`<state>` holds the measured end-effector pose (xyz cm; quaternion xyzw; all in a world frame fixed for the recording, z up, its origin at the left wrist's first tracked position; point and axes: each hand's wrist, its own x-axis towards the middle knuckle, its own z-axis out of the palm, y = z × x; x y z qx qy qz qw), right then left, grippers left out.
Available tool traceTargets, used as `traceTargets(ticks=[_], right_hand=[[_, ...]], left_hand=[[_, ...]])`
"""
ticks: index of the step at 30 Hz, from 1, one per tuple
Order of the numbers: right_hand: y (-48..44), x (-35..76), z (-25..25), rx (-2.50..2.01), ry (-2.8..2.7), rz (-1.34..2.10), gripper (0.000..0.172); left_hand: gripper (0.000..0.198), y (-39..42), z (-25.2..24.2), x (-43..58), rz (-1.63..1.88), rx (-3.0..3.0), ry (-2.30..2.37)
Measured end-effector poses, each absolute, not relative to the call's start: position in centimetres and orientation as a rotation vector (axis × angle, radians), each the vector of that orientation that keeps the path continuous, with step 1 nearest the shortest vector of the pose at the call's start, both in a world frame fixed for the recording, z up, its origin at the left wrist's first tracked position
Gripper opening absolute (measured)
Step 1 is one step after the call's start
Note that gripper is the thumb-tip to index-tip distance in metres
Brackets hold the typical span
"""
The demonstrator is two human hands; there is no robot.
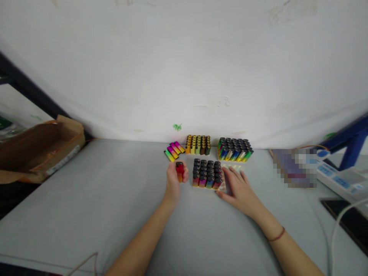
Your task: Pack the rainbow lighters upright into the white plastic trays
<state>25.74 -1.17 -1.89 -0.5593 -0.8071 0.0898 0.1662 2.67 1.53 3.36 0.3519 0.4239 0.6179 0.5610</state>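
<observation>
My left hand (173, 180) is closed around a red lighter (179, 170) with a black top, held upright. Just right of it stands a block of lighters (207, 174) with black tops, in rows in a pale tray (222, 187). My right hand (238, 189) rests at the tray's right side, fingers stretched and apart, thumb near the front corner. The fingertips seem to touch the tray's edge. Nothing shows in this hand.
Several pink, yellow and green lighters (174, 150) lie behind my left hand. Behind the tray stand a block of yellow-to-dark lighters (197, 145) and a multicoloured block (235, 149). A cardboard box (43, 149) is at left; a power strip (339, 180) and dark phone-like slab (345, 218) at right.
</observation>
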Motion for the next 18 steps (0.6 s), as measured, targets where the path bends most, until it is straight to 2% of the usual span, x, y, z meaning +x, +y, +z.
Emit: traceTargets(ticks=[5, 10, 18], right_hand=[[-1.1, 25.6, -1.8, -1.606, -2.298, 0.272, 0.073], [-1.1, 25.6, -1.9, -1.589, -2.272, 0.279, 0.076], [-0.8, 25.8, -1.4, -1.542, -2.254, 0.364, 0.084]], left_hand=[[0.026, 0.6, 2.5, 2.9, 1.596, 1.168, 1.083], [0.020, 0.4, 3.6, 2.8, 1.708, 1.510, 1.227], [0.019, 1.9, 8.7, 4.9, 1.330, 1.969, 1.163]])
